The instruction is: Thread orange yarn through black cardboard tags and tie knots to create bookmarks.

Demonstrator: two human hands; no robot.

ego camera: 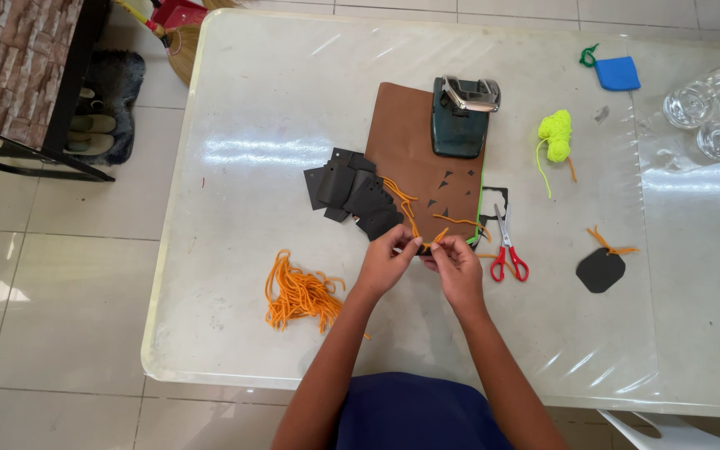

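1. The left hand (387,260) and the right hand (453,265) meet near the middle of the desk (243,108). Both are pinched almost shut on a piece of orange yarn (437,237), with the fingertips close together so the thin string does not slip.
2. A small black card tag (423,248) sits just between the two hands. It is mostly hidden by the fingers, so I cannot tell how the yarn goes through it.
3. The hands are held just above the brown sheet (417,158), close to the body, where it is easy to see tiny work.
4. A pile of black tags (352,193) lies just left of the brown sheet, near the left hand, so one is easy to pick up. Some orange yarn trails over them.
5. A bunch of cut orange yarn (300,293) lies on the desk beside the left arm, also close by.
6. The red scissors (507,250) rest just right of the right hand, handles toward the person.
7. The dark green hole punch (462,117) stands on the far end of the brown sheet, out of the way.
8. One black tag with orange yarn on it (602,267) lies apart on the right, on its own.
9. A ball of bright yellow-green yarn (555,137) and a blue piece (617,73) sit farther back, well apart from the hands.
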